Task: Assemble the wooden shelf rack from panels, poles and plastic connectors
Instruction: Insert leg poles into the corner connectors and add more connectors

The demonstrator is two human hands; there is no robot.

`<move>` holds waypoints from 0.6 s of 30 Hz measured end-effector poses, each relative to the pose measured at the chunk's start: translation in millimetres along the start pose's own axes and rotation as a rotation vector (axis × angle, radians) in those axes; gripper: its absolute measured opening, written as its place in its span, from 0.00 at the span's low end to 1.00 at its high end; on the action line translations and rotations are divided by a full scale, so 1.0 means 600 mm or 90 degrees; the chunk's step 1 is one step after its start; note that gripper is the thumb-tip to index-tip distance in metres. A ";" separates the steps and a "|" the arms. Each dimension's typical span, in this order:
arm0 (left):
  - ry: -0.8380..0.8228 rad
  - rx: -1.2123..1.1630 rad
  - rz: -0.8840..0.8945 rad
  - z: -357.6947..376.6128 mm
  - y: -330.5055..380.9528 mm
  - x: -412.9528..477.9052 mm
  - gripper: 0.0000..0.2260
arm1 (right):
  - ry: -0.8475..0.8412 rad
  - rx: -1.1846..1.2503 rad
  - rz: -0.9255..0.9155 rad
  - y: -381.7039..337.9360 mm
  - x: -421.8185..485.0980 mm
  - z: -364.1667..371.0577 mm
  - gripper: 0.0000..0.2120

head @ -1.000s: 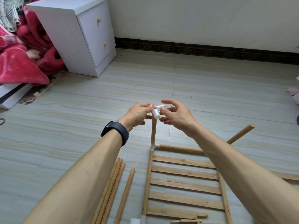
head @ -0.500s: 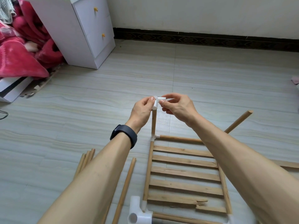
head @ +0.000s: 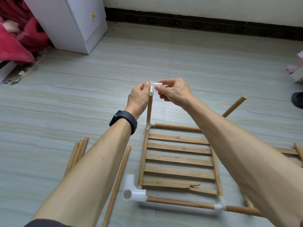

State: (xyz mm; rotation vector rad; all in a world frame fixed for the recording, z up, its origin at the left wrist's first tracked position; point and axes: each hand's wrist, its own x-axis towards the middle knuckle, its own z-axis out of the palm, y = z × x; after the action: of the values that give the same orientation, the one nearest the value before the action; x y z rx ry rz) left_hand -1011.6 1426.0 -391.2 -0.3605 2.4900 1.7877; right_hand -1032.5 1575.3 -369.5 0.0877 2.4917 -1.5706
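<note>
Atop the upright wooden pole [head: 148,110] at the slatted panel's [head: 178,159] far-left corner sits a white plastic connector [head: 152,88], pinched by both hands: left hand [head: 139,99] curled round its vertical sleeve, right hand [head: 176,93] on its side arm. It looks light, rigid and smooth. The fit is probably tight, so gripping close to the sleeve while bracing the slender pole should suit best.

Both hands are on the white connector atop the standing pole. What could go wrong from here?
1. The left hand and right hand pinch the white connector by the fingertips only. Pressed off-axis, it may seat crooked on the upright pole.
2. That pole stands in just one corner joint, so a hard push could lever it loose.
3. The nearest slat looks split, and weight on the panel could break it further.
</note>
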 end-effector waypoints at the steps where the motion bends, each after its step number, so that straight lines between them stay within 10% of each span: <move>1: -0.006 -0.006 -0.002 0.000 0.000 0.000 0.15 | -0.003 0.001 0.000 0.000 -0.001 0.000 0.18; 13: -0.028 0.011 -0.024 -0.066 -0.002 -0.075 0.18 | 0.043 -0.045 0.019 -0.019 -0.139 -0.006 0.21; 18: 0.003 0.081 -0.045 -0.160 -0.093 -0.182 0.13 | -0.098 -0.089 -0.091 -0.043 -0.313 0.012 0.14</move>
State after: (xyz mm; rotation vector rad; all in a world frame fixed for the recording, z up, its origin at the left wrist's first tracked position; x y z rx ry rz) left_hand -884.4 1336.1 -391.7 -0.4382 2.5439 1.5961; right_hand -851.6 1567.4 -313.0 -0.2281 2.5243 -1.3883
